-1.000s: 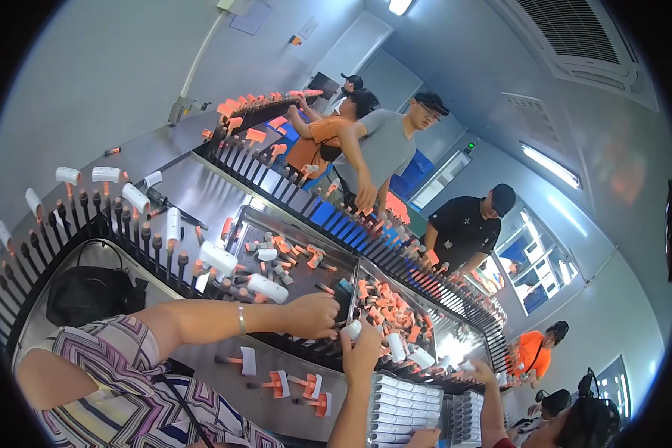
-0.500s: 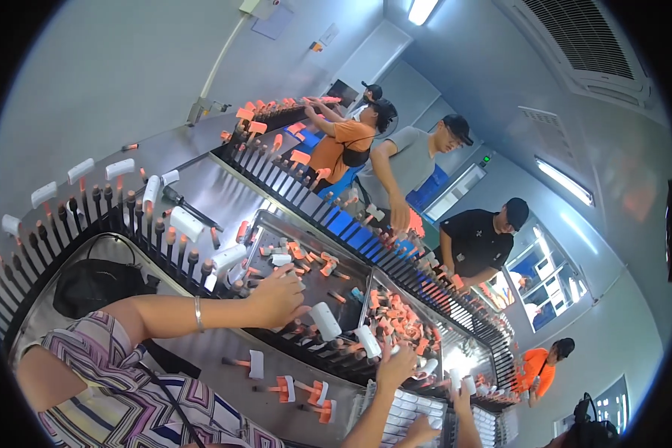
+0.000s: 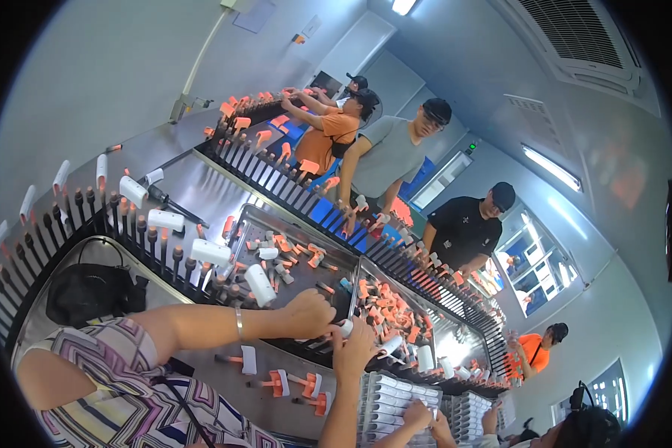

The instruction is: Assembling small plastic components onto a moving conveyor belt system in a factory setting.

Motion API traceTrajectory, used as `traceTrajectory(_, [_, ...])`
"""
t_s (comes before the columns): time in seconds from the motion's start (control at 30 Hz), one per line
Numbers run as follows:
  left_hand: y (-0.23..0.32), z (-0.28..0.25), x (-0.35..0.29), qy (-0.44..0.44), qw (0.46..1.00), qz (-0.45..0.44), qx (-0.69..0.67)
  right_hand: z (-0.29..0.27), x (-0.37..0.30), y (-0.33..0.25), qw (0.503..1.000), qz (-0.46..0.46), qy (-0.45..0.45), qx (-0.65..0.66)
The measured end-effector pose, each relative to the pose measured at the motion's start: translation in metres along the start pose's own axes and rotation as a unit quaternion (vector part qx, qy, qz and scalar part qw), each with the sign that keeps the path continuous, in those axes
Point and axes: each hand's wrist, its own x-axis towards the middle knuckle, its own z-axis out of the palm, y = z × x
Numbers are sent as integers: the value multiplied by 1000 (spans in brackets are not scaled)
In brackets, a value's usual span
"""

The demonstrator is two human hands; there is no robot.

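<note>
My left hand (image 3: 308, 313), with a bracelet on its wrist, reaches in from the left with its fingers curled; what they hold, if anything, is hidden. My right hand (image 3: 355, 347) comes up from below and meets it over the near edge of the conveyor. A small white plastic part (image 3: 346, 327) shows at my right fingertips, between the two hands. Left of them, a white rounded plastic shell (image 3: 260, 285) is mounted on the line of upright black pegs (image 3: 153, 237). Another white shell (image 3: 211, 252) is on the pegs farther left.
Inside the peg loop, a metal tray (image 3: 328, 261) holds loose orange and white pieces; an orange pile (image 3: 388, 310) fills its right part. Several orange-and-white stemmed parts (image 3: 278, 383) lie nearest me. White racks (image 3: 399, 399) and a co-worker's hands (image 3: 418, 414) are at lower right. A black bag (image 3: 89, 291) lies left.
My left hand has moved right and slightly down. My right hand has come left to meet it. The white shells have shifted left along the peg line, and the view has turned slightly.
</note>
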Motion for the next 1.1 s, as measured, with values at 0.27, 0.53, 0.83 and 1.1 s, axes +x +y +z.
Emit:
traceTrajectory(0.27, [-26, -38, -23, 31, 995, -12, 93, -74, 46, 72, 942, 133, 229, -208])
traceTrajectory(0.53, [-15, -61, -1, 82, 996, -15, 26, 0, 21, 105, 983, 114, 1, -141])
traceTrajectory(0.83, [-13, 11, 28, -6, 998, -63, -18, -30, 22, 75, 933, 216, 259, -122])
traceTrajectory(1.1, [-65, -4, -26, -109, 989, -101, -12, 60, 23, 86, 952, 46, 2, -303])
